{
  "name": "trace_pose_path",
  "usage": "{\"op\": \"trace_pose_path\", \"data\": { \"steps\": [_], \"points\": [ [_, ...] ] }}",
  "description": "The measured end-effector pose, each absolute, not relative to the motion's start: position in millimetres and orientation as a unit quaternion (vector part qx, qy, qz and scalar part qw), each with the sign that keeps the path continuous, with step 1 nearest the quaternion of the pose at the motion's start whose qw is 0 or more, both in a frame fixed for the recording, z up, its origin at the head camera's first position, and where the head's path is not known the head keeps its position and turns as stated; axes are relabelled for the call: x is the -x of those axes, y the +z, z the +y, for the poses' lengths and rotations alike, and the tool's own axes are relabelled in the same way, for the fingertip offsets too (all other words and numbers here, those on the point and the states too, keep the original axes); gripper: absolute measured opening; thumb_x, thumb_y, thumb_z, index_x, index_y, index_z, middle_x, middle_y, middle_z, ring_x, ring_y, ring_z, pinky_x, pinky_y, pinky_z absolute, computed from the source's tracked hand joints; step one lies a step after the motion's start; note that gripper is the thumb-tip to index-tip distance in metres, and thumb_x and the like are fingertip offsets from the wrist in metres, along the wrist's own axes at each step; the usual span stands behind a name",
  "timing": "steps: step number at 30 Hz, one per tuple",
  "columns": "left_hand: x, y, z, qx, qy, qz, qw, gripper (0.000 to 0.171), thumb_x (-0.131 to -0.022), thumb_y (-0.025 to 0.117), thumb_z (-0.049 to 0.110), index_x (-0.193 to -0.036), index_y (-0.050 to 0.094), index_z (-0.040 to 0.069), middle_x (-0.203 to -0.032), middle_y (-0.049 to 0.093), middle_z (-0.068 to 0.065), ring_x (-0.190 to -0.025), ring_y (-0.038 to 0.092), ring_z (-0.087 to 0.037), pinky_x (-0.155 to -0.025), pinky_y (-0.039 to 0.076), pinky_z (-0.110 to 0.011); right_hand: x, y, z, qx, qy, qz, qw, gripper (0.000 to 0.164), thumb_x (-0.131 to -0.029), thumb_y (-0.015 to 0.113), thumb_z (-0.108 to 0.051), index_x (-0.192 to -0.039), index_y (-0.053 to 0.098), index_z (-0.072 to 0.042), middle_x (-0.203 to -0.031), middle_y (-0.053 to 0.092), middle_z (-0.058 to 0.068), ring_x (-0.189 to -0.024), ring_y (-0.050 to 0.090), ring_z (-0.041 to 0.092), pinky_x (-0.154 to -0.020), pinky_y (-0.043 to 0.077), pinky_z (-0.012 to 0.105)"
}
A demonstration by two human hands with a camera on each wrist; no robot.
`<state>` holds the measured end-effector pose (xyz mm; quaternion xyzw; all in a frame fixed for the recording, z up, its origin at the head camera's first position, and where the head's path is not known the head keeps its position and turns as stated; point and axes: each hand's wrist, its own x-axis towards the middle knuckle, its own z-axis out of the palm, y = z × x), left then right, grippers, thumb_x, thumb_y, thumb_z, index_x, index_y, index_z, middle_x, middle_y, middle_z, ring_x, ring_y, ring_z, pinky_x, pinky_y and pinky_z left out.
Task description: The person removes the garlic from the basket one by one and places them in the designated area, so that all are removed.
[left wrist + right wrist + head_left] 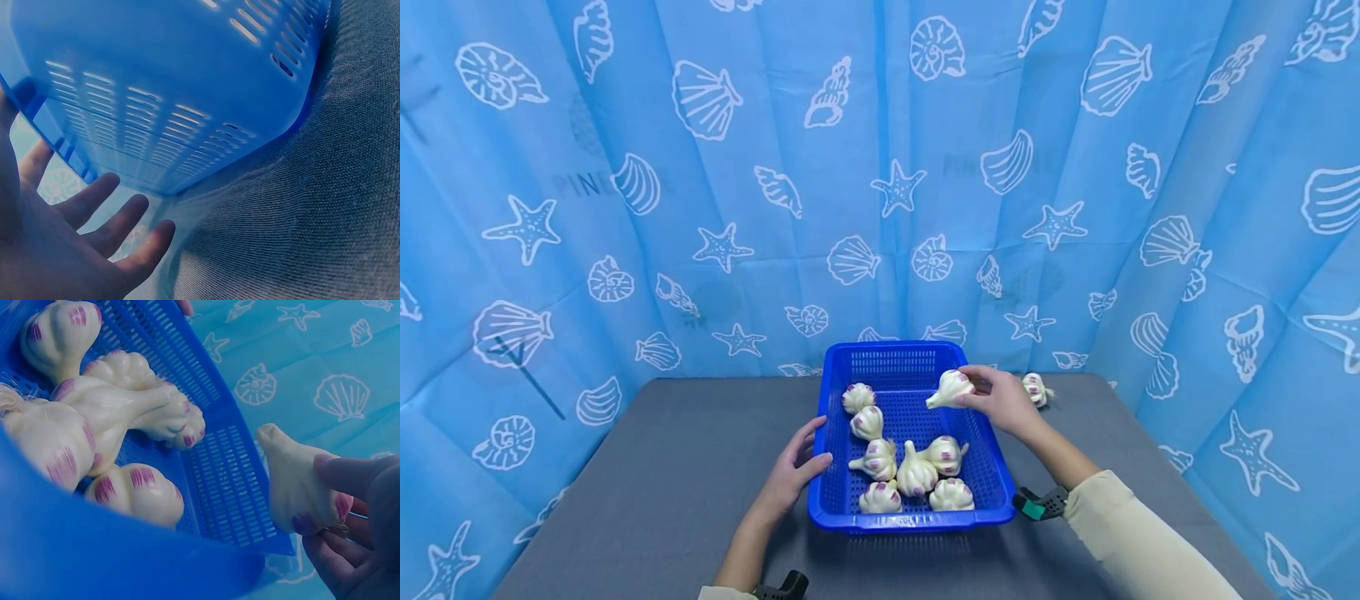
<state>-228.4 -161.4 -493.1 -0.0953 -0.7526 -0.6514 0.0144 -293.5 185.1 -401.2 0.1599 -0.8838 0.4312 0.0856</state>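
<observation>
Garlic bulb (951, 387) is in the right hand (1003, 400), whose thumb and fingers pinch it near its thick root end. It is above the far right part of the blue basket (910, 522), close to the right rim, with its stem turned inward. The left hand (792, 471) seems to grasp nothing; its fingers are loosely spread and touch the left rim of the basket. I judge that the step is to carry this bulb over the basket's rim; in which direction, I cannot tell. For doing it well, the pinch should stay light but firm, because the skin looks smooth and the form is round. The bulb should pass higher than the rim, and the left hand should steady the basket against sliding. Inside the basket, seven more bulbs (917, 475) lie along its left side and toward its near end, some touching; a careless lowering there could knock them. Outside, beyond the basket's right rim, another bulb (1035, 388) rests on the gray surface (700, 467), partly hidden by the right hand, so the knuckles could push it. Behind the basket hangs a blue curtain (895, 250) with white shells and starfish.
</observation>
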Motion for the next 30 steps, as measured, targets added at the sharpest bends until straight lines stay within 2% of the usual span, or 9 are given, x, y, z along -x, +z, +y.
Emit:
{"op": "trace_pose_path", "data": {
  "steps": [5, 15, 21, 30],
  "points": [
    [228.0, -493.2, -161.9, 0.097, -0.646, -0.757, 0.015, 0.057, -0.094, 0.059, 0.025, -0.148, 0.039, 0.025, -0.147, 0.037, -0.023, -0.129, 0.040, -0.049, -0.095, 0.039, -0.066, 293.3, -400.8, 194.5, -0.144, 0.430, -0.886, 0.100, 0.043, -0.087, 0.073, -0.011, -0.125, 0.059, 0.006, -0.119, 0.063, 0.024, -0.106, 0.064, 0.037, -0.082, 0.055, 0.040],
    [228.2, -495.3, -162.5, 0.120, -0.654, -0.746, 0.023, 0.055, -0.096, 0.058, 0.018, -0.148, 0.039, 0.020, -0.143, 0.042, -0.024, -0.125, 0.046, -0.044, -0.095, 0.042, -0.061, 292.1, -404.7, 210.7, -0.112, 0.441, -0.881, 0.129, 0.045, -0.088, 0.073, -0.015, -0.124, 0.059, 0.008, -0.117, 0.063, 0.026, -0.104, 0.064, 0.038, -0.077, 0.056, 0.037],
    [228.7, -495.0, -162.0, 0.117, -0.653, -0.748, 0.023, 0.055, -0.096, 0.059, 0.020, -0.148, 0.039, 0.021, -0.144, 0.041, -0.024, -0.126, 0.045, -0.046, -0.096, 0.040, -0.062, 292.5, -407.0, 220.9, -0.091, 0.427, -0.885, 0.162, 0.044, -0.089, 0.072, -0.015, -0.125, 0.059, 0.007, -0.115, 0.064, 0.027, -0.104, 0.064, 0.039, -0.080, 0.055, 0.044],
    [228.0, -496.1, -162.4, 0.119, -0.658, -0.744, 0.025, 0.055, -0.096, 0.059, 0.017, -0.148, 0.040, 0.021, -0.144, 0.041, -0.024, -0.126, 0.045, -0.046, -0.095, 0.041, -0.062, 293.7, -412.2, 231.8, -0.069, 0.411, -0.894, 0.167, 0.045, -0.091, 0.070, -0.016, -0.126, 0.056, 0.008, -0.120, 0.060, 0.030, -0.109, 0.061, 0.043, -0.082, 0.053, 0.049]
  ]
}}
